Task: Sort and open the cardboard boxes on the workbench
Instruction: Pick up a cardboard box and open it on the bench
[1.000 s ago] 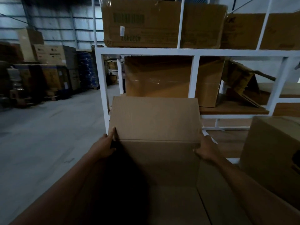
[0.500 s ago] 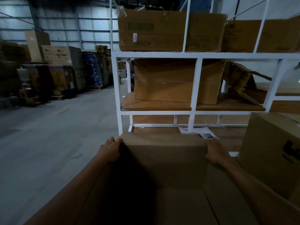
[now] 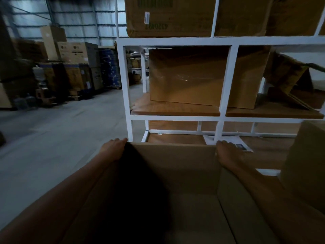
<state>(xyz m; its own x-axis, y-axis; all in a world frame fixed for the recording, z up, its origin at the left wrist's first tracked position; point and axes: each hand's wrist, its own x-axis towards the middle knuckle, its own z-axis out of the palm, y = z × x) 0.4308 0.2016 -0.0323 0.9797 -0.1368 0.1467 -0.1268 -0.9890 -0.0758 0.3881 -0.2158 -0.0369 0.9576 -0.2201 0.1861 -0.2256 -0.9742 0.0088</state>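
Gripping open box: plain brown cardboard, top open, inside dim; left hand and right hand hook fingers over its far corners, box between and below them.

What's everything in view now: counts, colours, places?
open box: one, brown, front centre.
shelf rack: one, white, behind it.
large box: one, brown, middle shelf.
top boxes: at least two, brown, top shelf.
collapsed cardboard: one, brown, middle shelf right.
right box: one, brown, right edge.
paper sheet: one, white, at rack's foot.
stacked cartons: many, brown and blue, far left.
left grip: one, bare, holds open box's far-left corner.
right grip: one, bare, holds its far-right corner.
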